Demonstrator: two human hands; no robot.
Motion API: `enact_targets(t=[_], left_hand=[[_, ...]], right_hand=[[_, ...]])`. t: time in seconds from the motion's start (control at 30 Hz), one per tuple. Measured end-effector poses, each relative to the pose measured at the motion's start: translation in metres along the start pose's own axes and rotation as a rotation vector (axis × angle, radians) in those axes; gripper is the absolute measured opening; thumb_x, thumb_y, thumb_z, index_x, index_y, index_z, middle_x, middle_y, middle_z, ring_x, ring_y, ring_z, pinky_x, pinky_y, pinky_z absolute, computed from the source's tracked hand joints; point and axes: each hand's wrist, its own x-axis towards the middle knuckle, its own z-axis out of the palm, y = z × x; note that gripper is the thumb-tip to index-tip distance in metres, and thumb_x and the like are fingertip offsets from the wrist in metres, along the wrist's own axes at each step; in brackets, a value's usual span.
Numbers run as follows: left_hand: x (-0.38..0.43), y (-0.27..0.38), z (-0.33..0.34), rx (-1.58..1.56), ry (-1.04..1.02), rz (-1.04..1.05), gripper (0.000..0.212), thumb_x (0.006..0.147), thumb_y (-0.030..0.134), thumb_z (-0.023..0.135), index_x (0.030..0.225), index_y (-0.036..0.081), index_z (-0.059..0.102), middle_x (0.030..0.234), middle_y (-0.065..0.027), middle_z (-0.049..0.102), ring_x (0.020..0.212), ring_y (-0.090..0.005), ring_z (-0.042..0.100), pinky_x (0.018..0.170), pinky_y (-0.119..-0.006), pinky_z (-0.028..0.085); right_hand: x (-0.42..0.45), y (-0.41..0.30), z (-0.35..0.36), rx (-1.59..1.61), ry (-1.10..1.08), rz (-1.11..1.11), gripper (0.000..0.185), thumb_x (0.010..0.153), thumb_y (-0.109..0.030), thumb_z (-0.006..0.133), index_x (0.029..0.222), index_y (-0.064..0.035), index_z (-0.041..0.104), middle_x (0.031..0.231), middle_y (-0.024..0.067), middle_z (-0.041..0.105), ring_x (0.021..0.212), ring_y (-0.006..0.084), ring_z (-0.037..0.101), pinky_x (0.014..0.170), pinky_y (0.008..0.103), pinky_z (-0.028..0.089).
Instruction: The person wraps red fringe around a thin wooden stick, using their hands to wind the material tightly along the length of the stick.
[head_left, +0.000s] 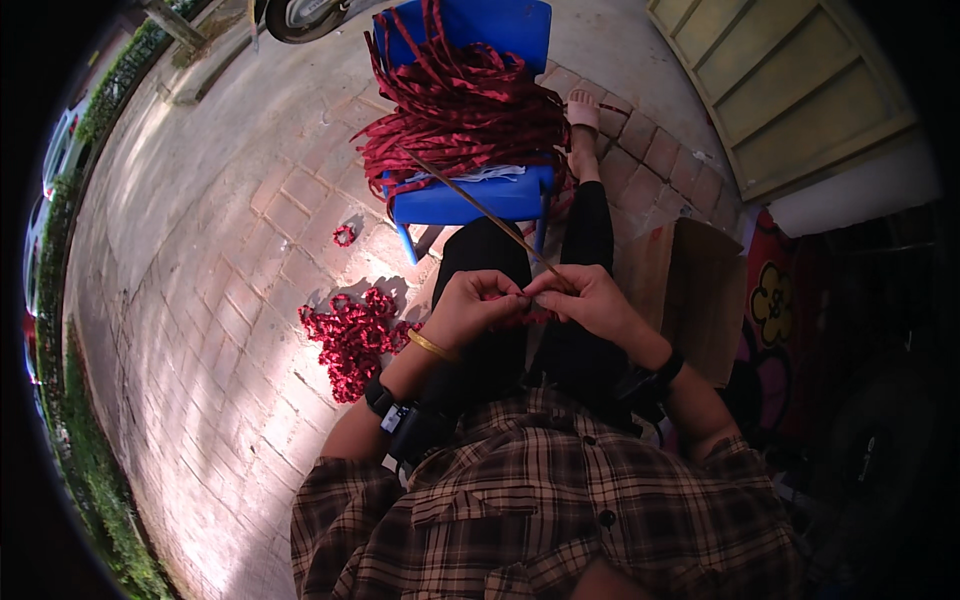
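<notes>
My left hand (487, 304) and my right hand (581, 300) meet above my lap, fingertips close together, pinching a small piece of dark red fabric (528, 295). A thin brown stick (480, 208) runs from my right hand up and left to the chair. More gathered red fabric (534, 318) shows just under the hands; how it joins the pinched piece is hidden. Before me, a large bundle of long dark red fabric strips (465, 112) lies over a blue plastic chair (469, 206). Some thin white strips (495, 173) lie at the seat's front edge.
A pile of red scrunched fabric rings (356, 337) lies on the brick paving at left, with one single ring (344, 235) farther off. An open cardboard box (701, 300) stands beside my right leg. A metal panel (787, 90) and a wheel (304, 16) are beyond.
</notes>
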Motion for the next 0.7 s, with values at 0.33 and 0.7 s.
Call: enact_targets(t=[0.33, 0.7], left_hand=[[0.0, -0.006, -0.016, -0.322, -0.179, -0.219, 0.011, 0.082, 0.013, 0.056, 0.084, 0.002, 0.059, 0.055, 0.0042, 0.045, 0.041, -0.0052, 0.034, 0.039, -0.019, 0.027], [-0.006, 0.002, -0.016, -0.015, -0.108, -0.041, 0.029, 0.078, 0.01, 0.064, 0.105, 0.004, 0.053, 0.081, -0.0019, 0.062, 0.069, -0.0073, 0.059, 0.062, -0.019, 0.047]], right_hand=[[-0.003, -0.007, 0.002, -0.289, -0.042, -0.379, 0.017, 0.078, -0.002, 0.058, 0.094, -0.0022, 0.065, 0.071, 0.0016, 0.063, 0.065, 0.0041, 0.057, 0.059, 0.0178, 0.046], [0.0, 0.004, -0.007, -0.216, 0.114, -0.06, 0.012, 0.074, -0.009, 0.063, 0.073, 0.0016, 0.058, 0.063, 0.0009, 0.058, 0.057, 0.0041, 0.052, 0.052, 0.0192, 0.042]])
